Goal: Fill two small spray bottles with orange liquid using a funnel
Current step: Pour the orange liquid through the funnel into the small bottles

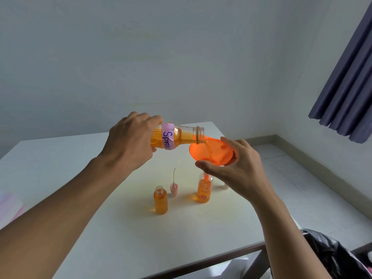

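My left hand (130, 141) grips a large clear bottle (181, 135) of orange liquid with a pink "Spray" label, tipped on its side. A thin stream runs from its mouth into an orange funnel (211, 151). My right hand (239, 168) holds the funnel by its rim, its spout in the neck of a small flower-printed spray bottle (204, 190), which is mostly full. Left of it stands a second small bottle (160, 201), open and full of orange liquid. A pink spray cap (174, 188) with its tube pointing up rests between them.
The white table (120, 238) has its front edge near me and its right edge by my right forearm. A black plastic bag (330, 254) sits at lower right. Something pink (10, 206) lies at the table's left edge. Another cap (225, 186) shows partly behind my right hand.
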Available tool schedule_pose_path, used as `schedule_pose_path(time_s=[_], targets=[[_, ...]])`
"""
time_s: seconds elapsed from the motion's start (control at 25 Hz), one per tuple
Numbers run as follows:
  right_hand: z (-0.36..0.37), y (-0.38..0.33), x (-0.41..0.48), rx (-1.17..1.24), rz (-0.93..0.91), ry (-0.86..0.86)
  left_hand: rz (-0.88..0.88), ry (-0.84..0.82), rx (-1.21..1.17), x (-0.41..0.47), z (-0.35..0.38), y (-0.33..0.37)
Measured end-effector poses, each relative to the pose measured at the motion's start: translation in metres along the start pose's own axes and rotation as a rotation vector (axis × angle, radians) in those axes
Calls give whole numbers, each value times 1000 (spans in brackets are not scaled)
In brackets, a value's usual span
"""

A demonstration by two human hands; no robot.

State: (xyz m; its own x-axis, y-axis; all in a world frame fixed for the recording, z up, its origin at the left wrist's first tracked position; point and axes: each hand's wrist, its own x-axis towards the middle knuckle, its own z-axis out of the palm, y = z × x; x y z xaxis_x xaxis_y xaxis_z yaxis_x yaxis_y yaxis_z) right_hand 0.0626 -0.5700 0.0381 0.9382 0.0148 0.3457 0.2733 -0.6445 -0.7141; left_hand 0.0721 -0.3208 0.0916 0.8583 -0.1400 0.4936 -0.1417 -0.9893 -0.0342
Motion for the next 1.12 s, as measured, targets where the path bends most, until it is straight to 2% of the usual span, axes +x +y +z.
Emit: schedule_pose_path(time_s=[1.12], targets=[[-2,2,2,7,-11,3,-16,-33,-18,-3,1,1]])
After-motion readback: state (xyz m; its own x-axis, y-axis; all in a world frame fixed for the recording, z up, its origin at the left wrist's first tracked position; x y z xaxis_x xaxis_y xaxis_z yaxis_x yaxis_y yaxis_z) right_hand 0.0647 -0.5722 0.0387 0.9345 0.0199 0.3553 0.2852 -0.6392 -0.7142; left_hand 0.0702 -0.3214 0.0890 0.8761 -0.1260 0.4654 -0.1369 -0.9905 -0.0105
